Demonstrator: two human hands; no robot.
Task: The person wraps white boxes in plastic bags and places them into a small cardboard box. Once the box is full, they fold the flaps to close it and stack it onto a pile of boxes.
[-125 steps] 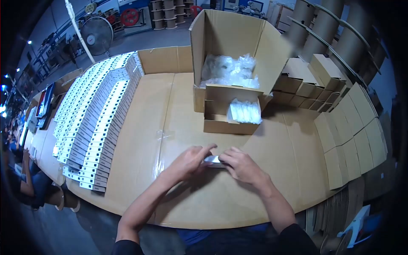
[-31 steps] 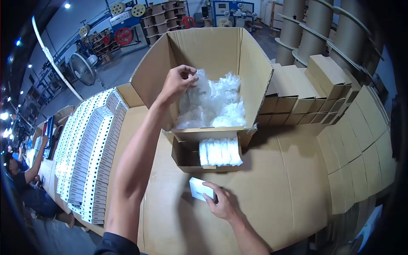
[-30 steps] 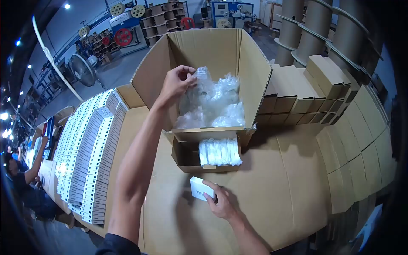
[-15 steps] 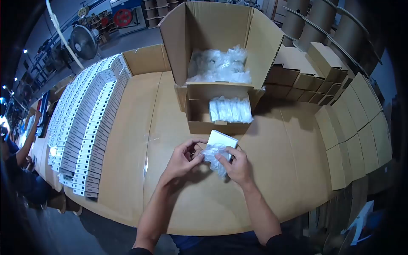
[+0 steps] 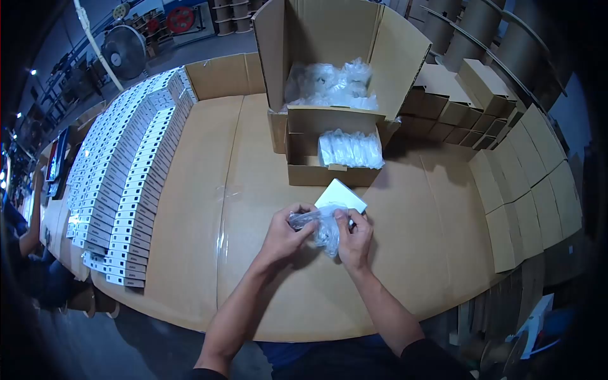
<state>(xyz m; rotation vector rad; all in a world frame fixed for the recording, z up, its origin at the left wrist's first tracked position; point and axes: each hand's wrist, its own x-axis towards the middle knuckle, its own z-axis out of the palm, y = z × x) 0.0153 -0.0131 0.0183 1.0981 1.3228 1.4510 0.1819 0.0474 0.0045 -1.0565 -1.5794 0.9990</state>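
A flat white box (image 5: 342, 194) sticks out at the top of a crumpled clear plastic bag (image 5: 327, 234) between my hands, just in front of the small carton. My left hand (image 5: 285, 235) is closed on the bag's left edge, thumb and fingers pinching the film. On the other side my right hand (image 5: 356, 242) pinches the bag near the box's lower edge. How far the box sits inside the film cannot be made out. Behind it, the small open carton (image 5: 332, 175) holds a row of plastic-wrapped white pieces (image 5: 350, 149) on its right side.
A large open carton (image 5: 329, 31) with loose clear bags (image 5: 332, 83) stands at the back. Stacked white boxes with dark square openings (image 5: 130, 190) line the left. Brown cartons (image 5: 522, 196) line the right edge of the cardboard-covered table (image 5: 405, 278). Another person (image 5: 28, 247) is at far left.
The film is now stretched and bunched lower between my hands, and the white box is turned more to the right. The whole view has shifted slightly.
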